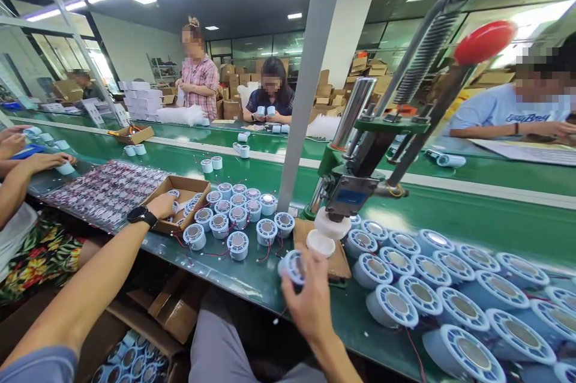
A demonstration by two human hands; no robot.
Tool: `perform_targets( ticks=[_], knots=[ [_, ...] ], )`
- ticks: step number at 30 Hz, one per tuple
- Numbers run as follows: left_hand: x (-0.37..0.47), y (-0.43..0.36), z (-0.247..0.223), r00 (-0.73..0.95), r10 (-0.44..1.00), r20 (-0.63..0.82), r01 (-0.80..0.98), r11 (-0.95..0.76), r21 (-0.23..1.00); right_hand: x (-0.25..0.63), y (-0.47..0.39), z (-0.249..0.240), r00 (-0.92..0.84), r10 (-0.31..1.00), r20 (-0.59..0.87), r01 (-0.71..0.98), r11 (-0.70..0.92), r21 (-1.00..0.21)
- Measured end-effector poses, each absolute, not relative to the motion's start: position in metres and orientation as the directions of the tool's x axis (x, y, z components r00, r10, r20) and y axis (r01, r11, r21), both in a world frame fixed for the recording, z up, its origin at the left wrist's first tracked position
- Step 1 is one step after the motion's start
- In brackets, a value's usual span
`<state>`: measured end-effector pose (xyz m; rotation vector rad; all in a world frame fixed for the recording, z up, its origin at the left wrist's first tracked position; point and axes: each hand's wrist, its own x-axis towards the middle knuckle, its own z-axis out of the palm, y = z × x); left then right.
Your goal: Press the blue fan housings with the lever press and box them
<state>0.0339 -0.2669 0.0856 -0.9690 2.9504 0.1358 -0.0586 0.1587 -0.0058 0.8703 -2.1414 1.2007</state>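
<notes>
My left hand point(162, 206), with a black watch on its wrist, reaches into a cardboard box point(203, 186) of blue-and-white ring parts; its fingertips are partly hidden among them. My right hand point(310, 290) is wrapped round a light blue round unit point(292, 265), slightly blurred, at the table's front edge. Just behind that hand, a white cup-shaped holder point(321, 242) sits on a brown board point(341, 260) under the white head point(332, 224) of a hand press. Blue units with red wires point(237, 245) stand between the box and the press.
Many blue units point(468, 350) crowd the table right of the press. The red-knobbed lever point(486, 42) rises above them. A grey post point(310, 83) stands behind. Wired parts point(110, 191) lie left of the box. Other people sit or stand around the line.
</notes>
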Motion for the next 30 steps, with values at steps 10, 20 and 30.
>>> perform_targets(
  ticks=[10,20,30],
  knots=[
    [0.067,-0.214,0.108,-0.581,-0.656,0.482,-0.585,0.748,0.313,-0.048,0.102,0.003,-0.486,-0.645,0.589,-0.846,0.517,-0.132],
    [0.108,-0.075,0.051,-0.580,-0.738,0.345,-0.148,0.511,0.847,-0.011,0.123,0.002,-0.276,-0.864,0.422,-0.942,0.157,-0.295],
    [0.057,-0.042,-0.013,-0.891,-0.293,0.348,-0.020,0.789,0.613,-0.027,0.177,-0.022,-0.472,-0.617,0.630,-0.823,0.051,-0.566]
  ],
)
